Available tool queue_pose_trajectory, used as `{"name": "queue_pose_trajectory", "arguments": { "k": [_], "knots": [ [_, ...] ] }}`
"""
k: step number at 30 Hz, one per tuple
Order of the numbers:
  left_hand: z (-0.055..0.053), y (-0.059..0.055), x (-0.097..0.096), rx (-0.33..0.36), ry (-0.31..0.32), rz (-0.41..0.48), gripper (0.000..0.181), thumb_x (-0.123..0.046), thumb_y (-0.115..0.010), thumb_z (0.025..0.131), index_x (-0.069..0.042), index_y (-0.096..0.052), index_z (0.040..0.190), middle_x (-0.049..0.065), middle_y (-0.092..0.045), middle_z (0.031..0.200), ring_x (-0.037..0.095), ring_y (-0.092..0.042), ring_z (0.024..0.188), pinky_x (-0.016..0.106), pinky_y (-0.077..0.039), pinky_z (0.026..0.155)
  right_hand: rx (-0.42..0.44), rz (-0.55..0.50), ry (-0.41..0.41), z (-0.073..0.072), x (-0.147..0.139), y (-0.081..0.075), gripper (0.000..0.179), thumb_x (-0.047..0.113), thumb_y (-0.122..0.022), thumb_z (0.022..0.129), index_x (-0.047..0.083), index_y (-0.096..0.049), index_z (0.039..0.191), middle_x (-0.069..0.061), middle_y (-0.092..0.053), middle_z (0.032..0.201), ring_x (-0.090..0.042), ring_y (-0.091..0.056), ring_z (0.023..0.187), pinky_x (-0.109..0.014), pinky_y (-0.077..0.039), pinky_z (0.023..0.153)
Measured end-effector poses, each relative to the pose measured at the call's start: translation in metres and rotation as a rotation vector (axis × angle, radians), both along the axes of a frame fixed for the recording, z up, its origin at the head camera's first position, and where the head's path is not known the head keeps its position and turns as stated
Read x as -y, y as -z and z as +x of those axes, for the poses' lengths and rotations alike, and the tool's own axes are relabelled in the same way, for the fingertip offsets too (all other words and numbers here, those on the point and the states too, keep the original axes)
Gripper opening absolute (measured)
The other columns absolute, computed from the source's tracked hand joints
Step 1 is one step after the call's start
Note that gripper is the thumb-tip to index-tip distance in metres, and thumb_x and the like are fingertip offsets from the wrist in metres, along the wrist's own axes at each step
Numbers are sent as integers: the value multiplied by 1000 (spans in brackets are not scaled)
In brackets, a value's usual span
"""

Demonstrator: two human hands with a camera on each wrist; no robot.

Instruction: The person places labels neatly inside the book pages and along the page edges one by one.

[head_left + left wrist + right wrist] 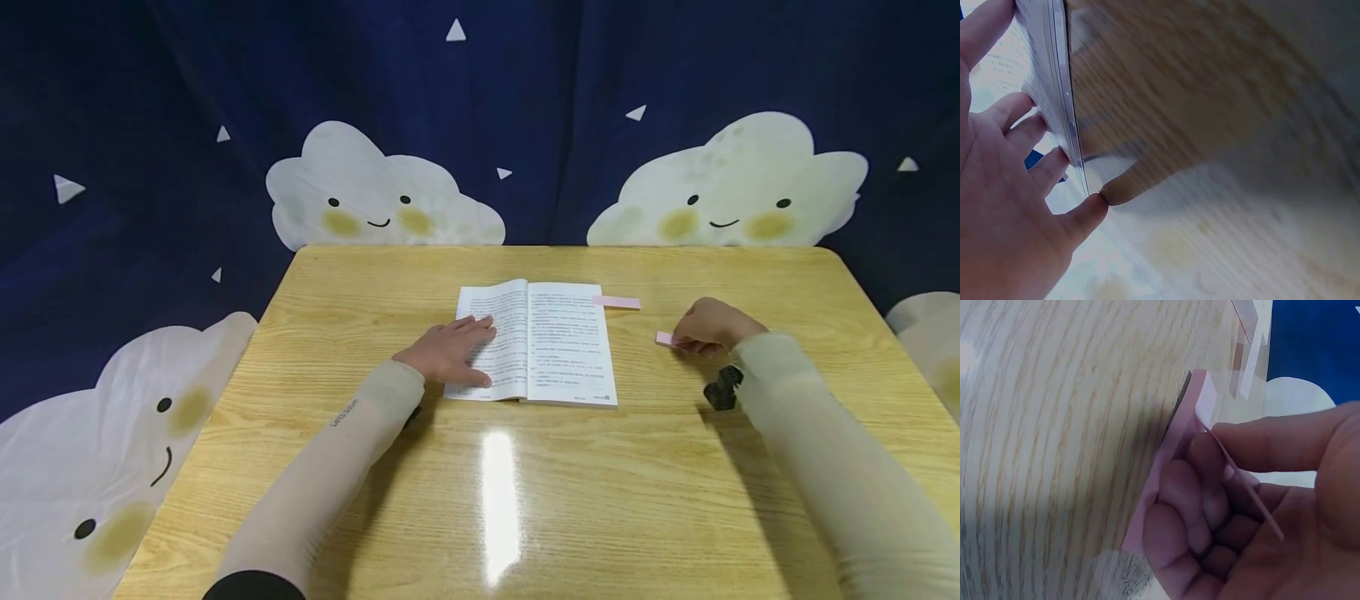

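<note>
An open book (568, 346) with printed pages lies on the wooden table. My left hand (447, 348) rests on its left page, fingers spread; in the left wrist view some fingertips touch the book's edge (1063, 81). From the right page's upper edge a pink sticky note strip (621, 302) sticks out. Right of the book, my right hand (711, 325) is at a small pink sticky note pad (663, 338). In the right wrist view, thumb and index finger pinch a sheet (1254, 494) bent up from the pad, while the other fingers curl against the pad's side.
The wooden table (375, 283) extends around the book, with a bright light reflection in front of it. Behind the table hangs a dark blue curtain (525, 83) with smiling clouds. A black wrist device (722, 388) sits under the right wrist.
</note>
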State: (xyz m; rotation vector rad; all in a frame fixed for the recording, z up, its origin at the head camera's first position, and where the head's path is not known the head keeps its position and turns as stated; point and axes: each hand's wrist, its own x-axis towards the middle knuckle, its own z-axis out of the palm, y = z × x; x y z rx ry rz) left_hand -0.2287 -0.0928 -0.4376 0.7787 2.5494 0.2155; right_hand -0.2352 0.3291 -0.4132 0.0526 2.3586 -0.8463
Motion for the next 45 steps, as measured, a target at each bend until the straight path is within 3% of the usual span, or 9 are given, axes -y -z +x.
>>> {"name": "queue_pose_trajectory", "arguments": {
  "k": [10,19,45],
  "knots": [
    [0,0,1,1,0,8,87,-57,-65,89,-25,-24,159,-7,-7,170,23,-8,158,58,-15,124,-23,14,-20,-1,-1,3,25,13,-51,96,3,-68,81,4,-57,59,-11,-47,54,-31,-48,58],
    [-1,-2,-1,-7,2,-1,88,-56,-65,90,-25,-23,160,-7,-7,170,23,-8,158,58,-15,124,-29,17,-6,-2,-6,4,26,14,-53,95,-7,-67,98,1,-64,69,-13,-58,65,-31,-55,65],
    [0,1,0,5,-3,5,88,-56,-66,90,-26,-22,160,-8,-5,170,21,-6,158,57,-14,125,-8,14,11,-3,-6,4,28,13,-51,92,-10,-67,98,0,-66,71,-12,-60,65,-30,-54,63]
  ]
}}
